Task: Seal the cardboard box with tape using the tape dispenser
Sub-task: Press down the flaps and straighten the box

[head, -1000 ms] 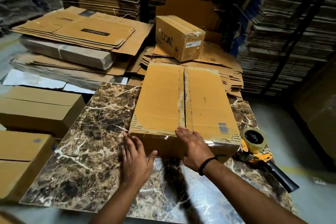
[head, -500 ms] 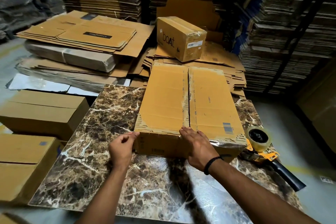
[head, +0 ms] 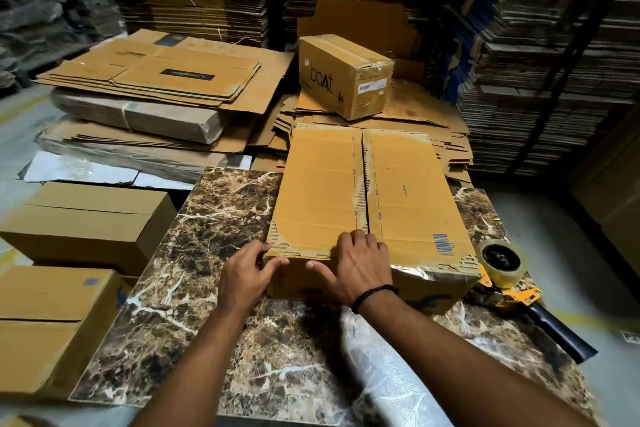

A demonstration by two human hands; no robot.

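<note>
A long brown cardboard box (head: 408, 191) lies on the marble-patterned table (head: 214, 225), its two top flaps folded shut with an untaped seam down the middle. My left hand (head: 247, 274) grips the box's near left corner, thumb on the front face. My right hand (head: 360, 263) rests flat over the near end of the seam, fingers on top and thumb on the front. The tape dispenser (head: 502, 274), yellow with a black handle and a clear tape roll, lies on the table just right of the box, untouched.
A sealed "boat" box (head: 346, 74) sits on flattened cartons behind the table. Piles of flat cardboard (head: 156, 80) lie at the back left, closed boxes (head: 86, 218) stand at the left, and tall cardboard stacks (head: 554, 45) line the back and right.
My left hand moved from the tabletop to the box's near left corner and closed on it. My right hand stayed at the seam's near end.
</note>
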